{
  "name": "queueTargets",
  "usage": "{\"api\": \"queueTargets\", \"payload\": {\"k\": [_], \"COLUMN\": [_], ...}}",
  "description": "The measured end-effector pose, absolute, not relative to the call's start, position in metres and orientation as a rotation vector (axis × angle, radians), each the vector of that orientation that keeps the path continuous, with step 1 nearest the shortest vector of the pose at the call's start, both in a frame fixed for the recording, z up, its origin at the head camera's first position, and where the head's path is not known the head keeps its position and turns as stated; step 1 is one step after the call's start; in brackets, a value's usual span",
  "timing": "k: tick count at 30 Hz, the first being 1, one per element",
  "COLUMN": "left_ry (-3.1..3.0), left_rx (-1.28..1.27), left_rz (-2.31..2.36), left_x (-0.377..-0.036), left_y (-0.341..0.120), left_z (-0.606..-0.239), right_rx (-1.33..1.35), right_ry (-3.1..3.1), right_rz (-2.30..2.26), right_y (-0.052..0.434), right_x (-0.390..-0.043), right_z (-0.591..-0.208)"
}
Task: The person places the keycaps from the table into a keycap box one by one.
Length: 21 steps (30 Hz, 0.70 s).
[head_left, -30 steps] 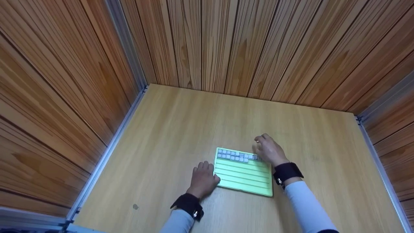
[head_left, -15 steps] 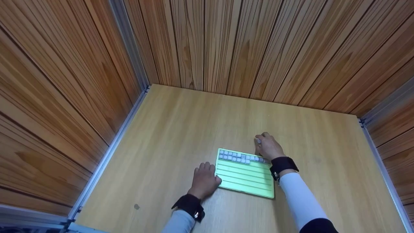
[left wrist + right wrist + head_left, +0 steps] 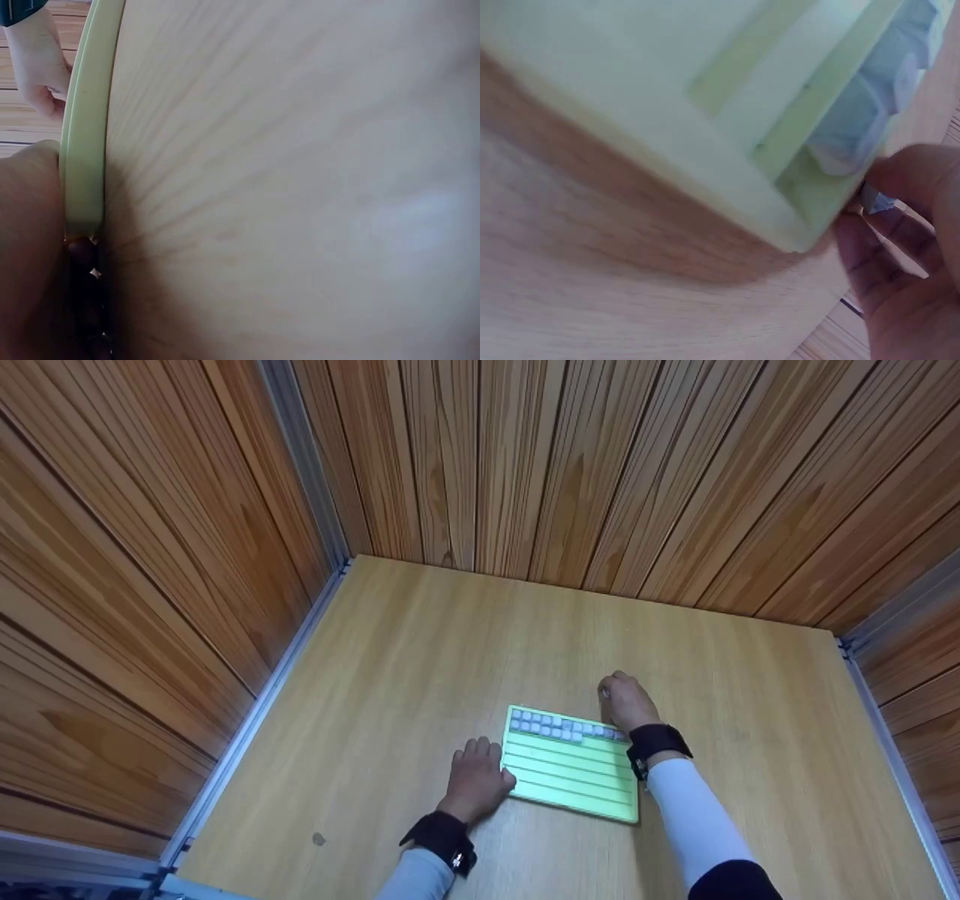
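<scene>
**Hands at green tray**

L hand (image 3: 474, 781) rests on the table (image 3: 390, 675) w/ fingers loosely curled, thumb touching the tray (image 3: 571, 776) at its left edge; holds nothing. Tray lies flat at table centre-front, betw. both hands; grey tiles (image 3: 559, 725) fill its far rows. R hand (image 3: 628, 701) sits at the tray's far right corner, fingers curled, pinching a small grey tile (image 3: 875, 201).

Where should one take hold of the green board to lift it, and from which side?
Grip the green board by its bare near edge, coming from the near side. It lies flat, its rim is thin, and the grey tiles sit loose in the far rows, so it should be kept level.
</scene>
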<state>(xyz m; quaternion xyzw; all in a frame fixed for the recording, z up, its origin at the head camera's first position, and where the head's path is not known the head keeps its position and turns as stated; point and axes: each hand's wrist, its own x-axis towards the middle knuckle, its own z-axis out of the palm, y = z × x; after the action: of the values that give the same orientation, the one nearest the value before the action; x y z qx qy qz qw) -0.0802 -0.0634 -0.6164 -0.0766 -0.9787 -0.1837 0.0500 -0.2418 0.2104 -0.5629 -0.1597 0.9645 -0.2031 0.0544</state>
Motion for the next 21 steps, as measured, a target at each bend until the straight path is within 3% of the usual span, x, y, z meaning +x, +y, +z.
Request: {"api": "queueTargets", "payload": {"k": [21], "left_ry": [-2.991], "left_rx": [-0.257], "left_rz": [-0.575], "left_x": [-0.076], "left_y": [-0.063], "left_z": [-0.605], "right_rx": [-0.323], "right_ry": [2.83], "right_rz": [-0.933], "right_y": [0.224], "right_x": [-0.227], "right_z": [-0.543]}}
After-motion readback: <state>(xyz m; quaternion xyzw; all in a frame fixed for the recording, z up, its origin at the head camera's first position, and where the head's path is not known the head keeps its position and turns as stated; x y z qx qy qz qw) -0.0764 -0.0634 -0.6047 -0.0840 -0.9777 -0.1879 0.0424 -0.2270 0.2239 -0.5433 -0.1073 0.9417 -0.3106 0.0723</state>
